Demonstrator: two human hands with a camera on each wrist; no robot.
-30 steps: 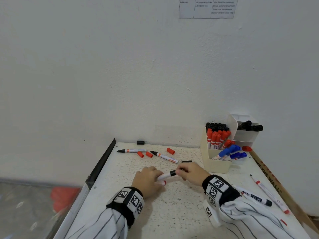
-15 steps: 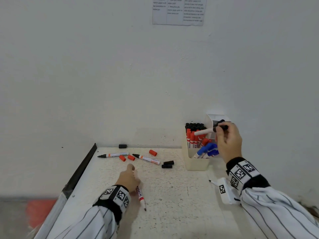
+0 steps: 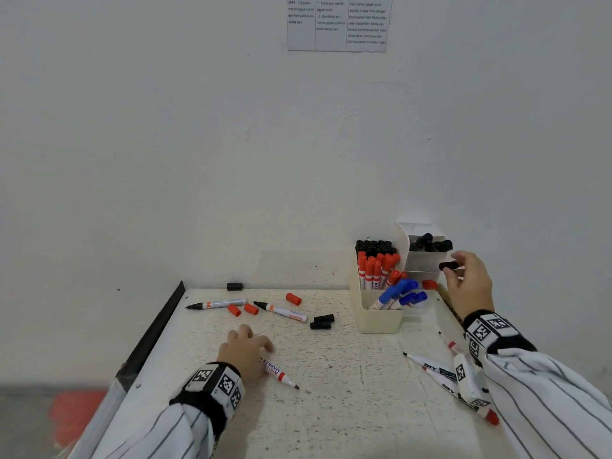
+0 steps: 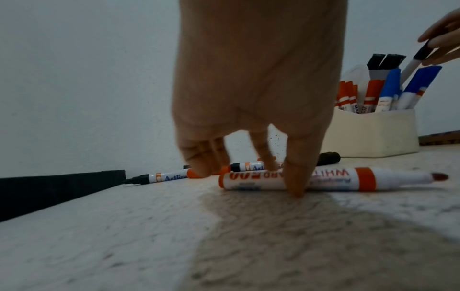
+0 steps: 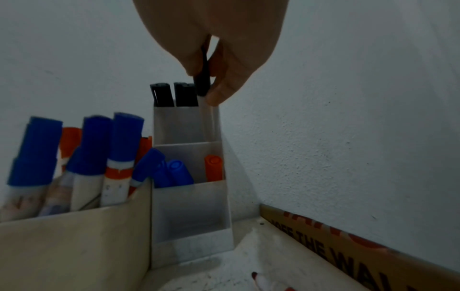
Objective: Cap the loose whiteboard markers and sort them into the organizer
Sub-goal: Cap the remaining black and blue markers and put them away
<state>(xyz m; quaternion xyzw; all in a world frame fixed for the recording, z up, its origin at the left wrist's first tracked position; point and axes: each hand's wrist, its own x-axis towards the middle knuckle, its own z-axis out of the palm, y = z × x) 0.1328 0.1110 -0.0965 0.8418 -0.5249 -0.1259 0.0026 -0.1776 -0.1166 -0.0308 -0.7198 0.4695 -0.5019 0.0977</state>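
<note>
Plain white wall behind, speckled white counter (image 3: 347,385) in front, loose markers and caps scattered all over it. At the far right, a capped black marker (image 5: 202,82) is pinched by its cap in the right hand (image 3: 468,286) and is being lowered into the top tier of the clear stepped organizer (image 5: 191,206), right beside the other black-capped ones already stood there. The barrel looks partly inside the slot already.

To do this bit well, the marker should probably be kept upright and slid straight down along the tier's right wall, and only let go once the bottom is felt, otherwise it could tip against its neighbours or hop out over the low front.

Meanwhile an uncapped red marker (image 4: 336,179) is lying on the near counter under the left hand (image 3: 245,354), whose fingers (image 4: 296,177) are draped loosely over the barrel, resting rather than gripping. Red caps (image 3: 243,309) are lying further back near two more open markers, so one of those would likely be wanted next.
</note>
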